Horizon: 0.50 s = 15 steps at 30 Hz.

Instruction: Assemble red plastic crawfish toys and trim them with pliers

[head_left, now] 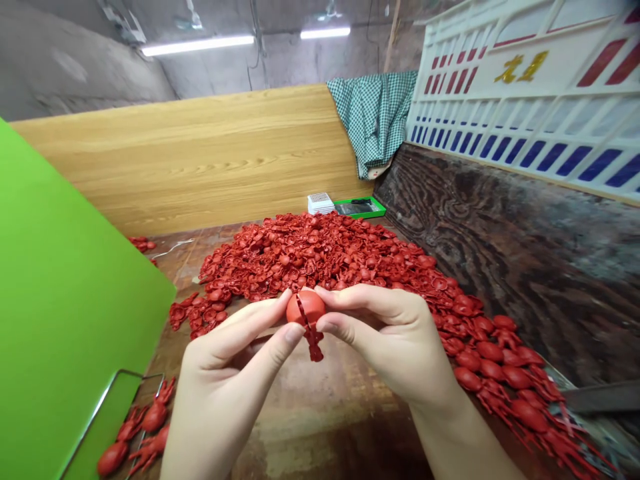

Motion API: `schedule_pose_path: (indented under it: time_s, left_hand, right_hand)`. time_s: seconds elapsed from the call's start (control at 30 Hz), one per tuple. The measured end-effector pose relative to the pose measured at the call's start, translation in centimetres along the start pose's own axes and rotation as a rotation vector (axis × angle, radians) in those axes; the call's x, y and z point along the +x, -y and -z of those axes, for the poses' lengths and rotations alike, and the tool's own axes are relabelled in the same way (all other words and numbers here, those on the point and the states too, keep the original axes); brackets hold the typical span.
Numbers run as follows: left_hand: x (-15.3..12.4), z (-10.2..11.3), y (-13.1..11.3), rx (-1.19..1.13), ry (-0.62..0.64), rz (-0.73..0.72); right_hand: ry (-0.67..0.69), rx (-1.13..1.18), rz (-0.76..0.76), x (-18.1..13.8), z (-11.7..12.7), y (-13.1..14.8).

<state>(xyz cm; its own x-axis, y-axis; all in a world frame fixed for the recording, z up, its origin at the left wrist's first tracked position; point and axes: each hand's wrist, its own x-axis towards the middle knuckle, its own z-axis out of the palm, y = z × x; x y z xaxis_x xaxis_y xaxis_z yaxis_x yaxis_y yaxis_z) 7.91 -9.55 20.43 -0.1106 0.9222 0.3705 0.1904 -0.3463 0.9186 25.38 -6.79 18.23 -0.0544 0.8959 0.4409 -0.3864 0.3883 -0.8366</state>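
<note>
Pinching opposite sides of a two-part red plastic figure (313,307), the left hand (223,373) and right hand (387,340) each form a closed grip between thumb and fingers. A dark gap divides its rounded portion; a narrow section extends below the grip. Beyond the grip, a heap of red plastic pieces (310,257) covers the table (315,413).

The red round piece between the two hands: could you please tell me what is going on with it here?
A person's left hand and right hand pinch a red round piece from either side, above the wooden table. A dark gap shows between its two halves, so they are not fully closed. Beyond the hands lies a large heap of red parts; round-bodied red figures with thin limbs lie at the right.
</note>
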Motion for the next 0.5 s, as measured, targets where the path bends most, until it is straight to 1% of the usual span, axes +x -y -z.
schedule_pose_path:
  time_s: [0.1,0.17,0.3,0.37,0.43,0.5]
  left_hand:
    - [0.2,0.3,-0.1,-0.072,0.05,0.022]
    - [0.2,0.5,-0.2,-0.138,0.085,0.053]
    - [0.3,0.7,-0.7,-0.229,0.146,0.106]
    - [0.3,0.8,-0.8,-0.274,0.175,0.13]
    - [0.3,0.9,-0.7,-0.318,0.195,0.15]
    - [0.4,1.1,-0.4,-0.331,0.188,0.16]
  right_hand:
    - [0.046,-0.025,0.034,-0.2,0.0,0.0]
    - [0.103,-0.07,0.058,-0.4,0.2,-0.1]
    - [0.23,-0.35,0.169,-0.8,0.8,-0.3]
    - [0.24,-0.459,0.237,-0.8,0.9,-0.3]
    - [0.228,-0.508,0.306,-0.8,0.9,-0.3]
    - [0.218,-0.547,0.38,-0.7,0.8,-0.2]
